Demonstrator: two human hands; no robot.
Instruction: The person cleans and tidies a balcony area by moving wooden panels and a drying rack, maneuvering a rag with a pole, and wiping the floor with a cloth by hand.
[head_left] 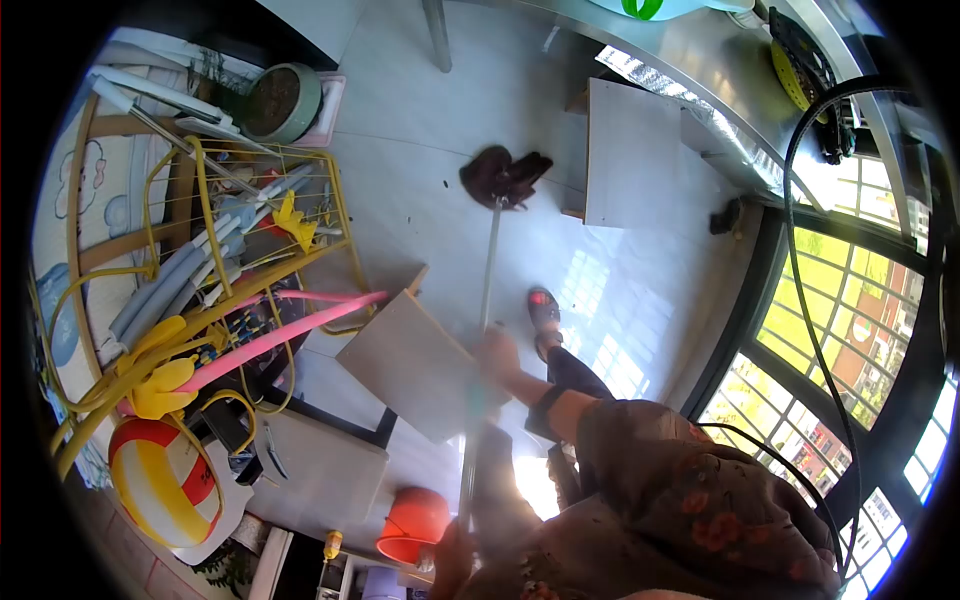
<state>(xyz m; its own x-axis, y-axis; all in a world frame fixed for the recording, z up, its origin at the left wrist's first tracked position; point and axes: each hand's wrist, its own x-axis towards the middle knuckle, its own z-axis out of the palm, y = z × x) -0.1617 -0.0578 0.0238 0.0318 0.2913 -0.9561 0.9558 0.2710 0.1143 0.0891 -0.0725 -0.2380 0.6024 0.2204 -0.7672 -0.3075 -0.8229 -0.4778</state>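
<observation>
One pale tiled floor [400, 220] is spread through the middle of the frame. A barred window [840, 310] is set along the right edge. At the left, a yellow wire rack [340, 210] is loaded with pipes and loose items. A metal tabletop [690, 70] is seen along the upper right, with things set on it. From the lower middle toward the upper middle, the mop [490, 265] is stretched, its dark head laid on the floor between the rack and a low grey-topped stool [630, 155]. Another board-topped stool [405, 360] is placed left of the pole, tilted in the view. A striped ball [165, 480] is seen at lower left, and an orange bucket [412, 520] at bottom centre. The pole is gripped by both hands: the fingers of the right hand [497, 352], blurred, are wrapped round it near the centre, and those of the left hand [454, 552] are closed round it at the bottom. A shod foot [543, 308] is planted right of the pole.
</observation>
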